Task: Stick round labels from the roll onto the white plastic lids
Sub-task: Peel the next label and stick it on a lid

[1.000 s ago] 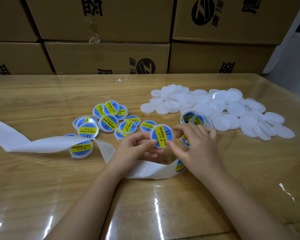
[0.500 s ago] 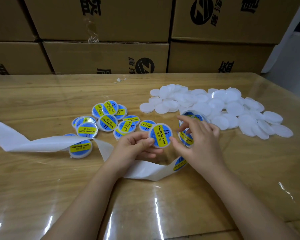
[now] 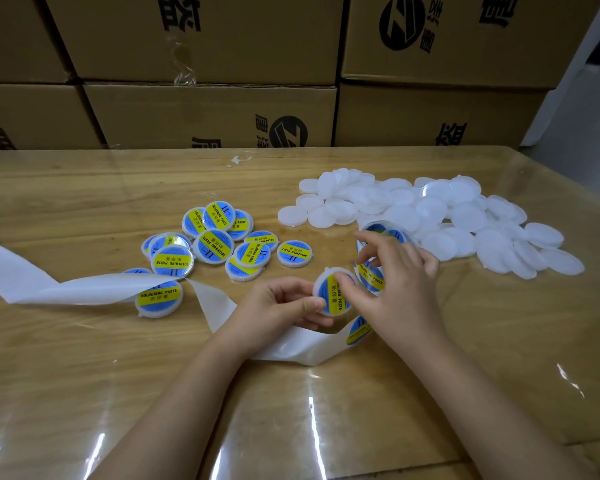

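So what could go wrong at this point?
The label may set crooked or creased: the thumb of the right hand presses it while the left hand pinches the held lid only at its edge. Also, the loose backing strip drapes over a finished lid; pulling more labels might drag it along.

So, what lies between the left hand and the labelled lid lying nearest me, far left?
In the head view, the white backing strip runs between the left hand and that labelled lid.
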A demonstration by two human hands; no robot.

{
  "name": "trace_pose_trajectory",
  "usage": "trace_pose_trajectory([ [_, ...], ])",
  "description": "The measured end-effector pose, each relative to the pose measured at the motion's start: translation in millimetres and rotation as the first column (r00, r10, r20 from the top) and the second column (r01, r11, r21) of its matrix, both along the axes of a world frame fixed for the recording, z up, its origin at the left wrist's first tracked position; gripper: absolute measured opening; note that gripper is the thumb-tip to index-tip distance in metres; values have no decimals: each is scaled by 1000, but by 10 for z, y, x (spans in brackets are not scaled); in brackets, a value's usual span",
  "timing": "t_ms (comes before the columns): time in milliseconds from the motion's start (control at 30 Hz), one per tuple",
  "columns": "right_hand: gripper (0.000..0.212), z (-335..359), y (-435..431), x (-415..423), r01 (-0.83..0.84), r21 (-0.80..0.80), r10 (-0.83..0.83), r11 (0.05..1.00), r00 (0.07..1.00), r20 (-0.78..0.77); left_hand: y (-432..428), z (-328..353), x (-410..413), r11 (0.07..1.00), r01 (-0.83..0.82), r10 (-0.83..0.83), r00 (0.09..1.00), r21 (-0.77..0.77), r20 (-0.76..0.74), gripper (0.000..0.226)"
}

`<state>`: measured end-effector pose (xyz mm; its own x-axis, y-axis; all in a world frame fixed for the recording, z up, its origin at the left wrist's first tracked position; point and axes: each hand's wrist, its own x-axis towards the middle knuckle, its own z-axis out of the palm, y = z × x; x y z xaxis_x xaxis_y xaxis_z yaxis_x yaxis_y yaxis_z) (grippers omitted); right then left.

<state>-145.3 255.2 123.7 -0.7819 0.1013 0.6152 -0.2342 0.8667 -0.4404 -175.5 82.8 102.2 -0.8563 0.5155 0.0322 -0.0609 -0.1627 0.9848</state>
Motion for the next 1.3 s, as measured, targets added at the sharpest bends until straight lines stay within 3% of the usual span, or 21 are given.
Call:
trace_pose_trajectory([
  [467,47,-27,116,-59,63,-7,-63,998,997,35,-39,33,-20,998,-68,68,997,-17,-33,14],
  [867,61,-27,-35,25,-71,29,68,997,993,96,-85,50,-53,991,-126,127,992,54,-14,9],
  [1067,65,-2,-98,61,-85,4,85,996,991,105,-65,33,-44,992,-127,127,986,7,-106,7],
  [1300,65,1,-65,27,-27,-84,34,996,996,82,3,9,7,993,91,-84,992,73,-96,19],
])
